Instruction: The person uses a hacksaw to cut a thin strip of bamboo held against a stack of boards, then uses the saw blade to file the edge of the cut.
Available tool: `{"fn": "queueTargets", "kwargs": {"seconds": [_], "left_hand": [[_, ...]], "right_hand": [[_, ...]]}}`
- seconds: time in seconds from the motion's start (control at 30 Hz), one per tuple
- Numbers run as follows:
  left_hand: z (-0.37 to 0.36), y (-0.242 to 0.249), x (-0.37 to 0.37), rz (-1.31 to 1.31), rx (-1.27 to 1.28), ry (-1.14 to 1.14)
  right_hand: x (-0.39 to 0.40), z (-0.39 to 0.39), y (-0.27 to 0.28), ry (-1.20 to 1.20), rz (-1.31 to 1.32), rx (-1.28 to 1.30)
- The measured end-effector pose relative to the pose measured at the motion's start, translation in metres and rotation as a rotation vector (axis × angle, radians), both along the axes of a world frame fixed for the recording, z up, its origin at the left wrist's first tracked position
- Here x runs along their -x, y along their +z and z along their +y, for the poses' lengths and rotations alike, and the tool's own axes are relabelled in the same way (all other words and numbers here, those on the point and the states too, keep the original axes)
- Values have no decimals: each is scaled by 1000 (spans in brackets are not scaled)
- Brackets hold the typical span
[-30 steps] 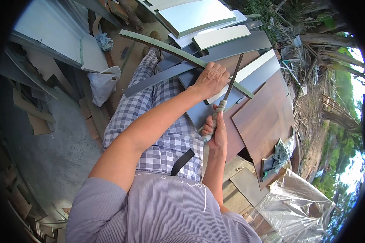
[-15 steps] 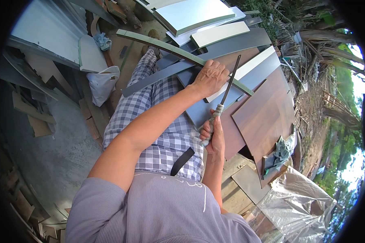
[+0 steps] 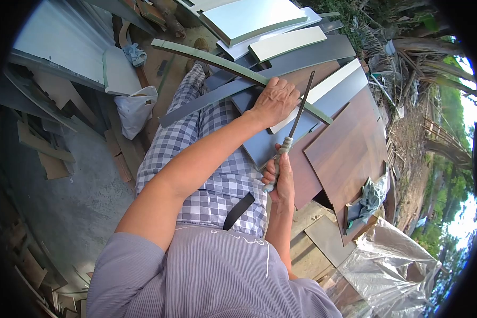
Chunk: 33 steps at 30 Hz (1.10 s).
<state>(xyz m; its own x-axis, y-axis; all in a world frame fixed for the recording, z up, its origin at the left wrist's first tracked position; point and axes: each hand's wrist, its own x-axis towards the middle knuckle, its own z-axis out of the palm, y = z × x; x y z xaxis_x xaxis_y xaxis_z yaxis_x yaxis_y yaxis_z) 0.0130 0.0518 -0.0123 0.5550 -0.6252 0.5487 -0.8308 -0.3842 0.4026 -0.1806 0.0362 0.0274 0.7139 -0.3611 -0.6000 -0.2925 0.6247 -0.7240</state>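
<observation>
A: Left hand [image 3: 274, 102]?
B: Clamped down on a curved green strip [image 3: 223, 62], which lies across stacked boards [image 3: 281, 45] over the lap.
A: Right hand [image 3: 281, 177]?
B: Fist closed round the wrapped handle of a file [image 3: 296, 119]. Blade slants up and away, crossing the strip just beside the left hand's fingers.
A: Around them?
B: Brown panel [image 3: 350, 151] to the right, a rag [image 3: 370, 197] at its lower edge. White bag [image 3: 134, 108] on the ground to the left. Clear plastic sheet [image 3: 392, 265] lower right.
</observation>
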Motion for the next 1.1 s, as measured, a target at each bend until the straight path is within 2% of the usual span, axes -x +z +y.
{"fn": "queueTargets", "kwargs": {"seconds": [0.2, 0.3, 0.43, 0.63, 0.93, 1.1], "left_hand": [[0, 1, 0, -3, 22, 6], [0, 0, 0, 1, 21, 5], [0, -1, 0, 4, 15, -5], [0, 0, 1, -8, 22, 7], [1, -1, 0, -14, 11, 4], [0, -2, 0, -24, 35, -2]], "right_hand": [[-25, -10, 2, -6, -3, 35], [-42, -26, 2, -37, -70, -34], [-41, -23, 7, -78, -39, -67], [-2, 0, 4, 1, 35, 43], [-49, -30, 3, -44, -65, -17], [-30, -21, 4, -32, -34, -21]]}}
